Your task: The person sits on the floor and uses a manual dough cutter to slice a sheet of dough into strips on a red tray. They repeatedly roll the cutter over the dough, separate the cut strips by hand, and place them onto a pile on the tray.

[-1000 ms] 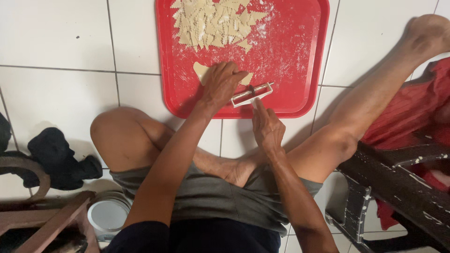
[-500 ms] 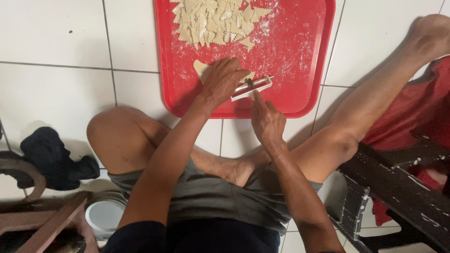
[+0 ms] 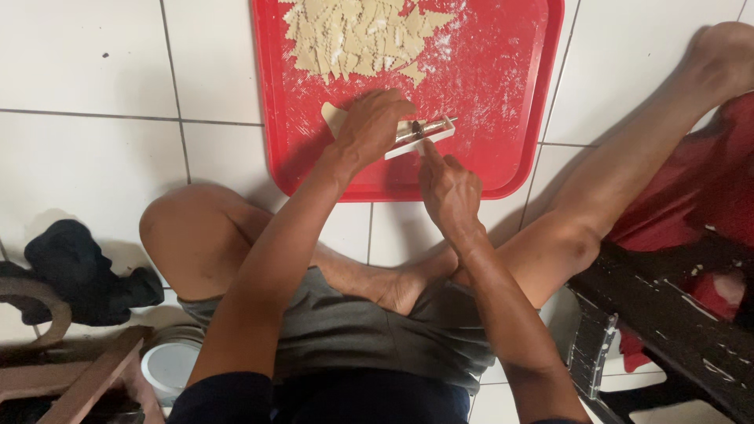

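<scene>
A red tray [image 3: 503, 94] lies on the white tiled floor [image 3: 86, 63] at twelve o'clock, cut dough pieces [image 3: 361, 35] heaped at its top, where the left hand [image 3: 369, 129] presses flat on a dough sheet [image 3: 334, 118] while the right hand [image 3: 448, 188], fingers curled with forefinger extended, steadies a small white cutter [image 3: 428, 132] mid-cut, judged to need a straight, firm stroke.

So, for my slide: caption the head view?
Left hand presses dough, right hand works a cutter on a red tray.

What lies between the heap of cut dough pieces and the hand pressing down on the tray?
In the head view, only a bare, flour-dusted strip of the red tray separates the dough heap from the left hand, which covers a dough piece.
</scene>
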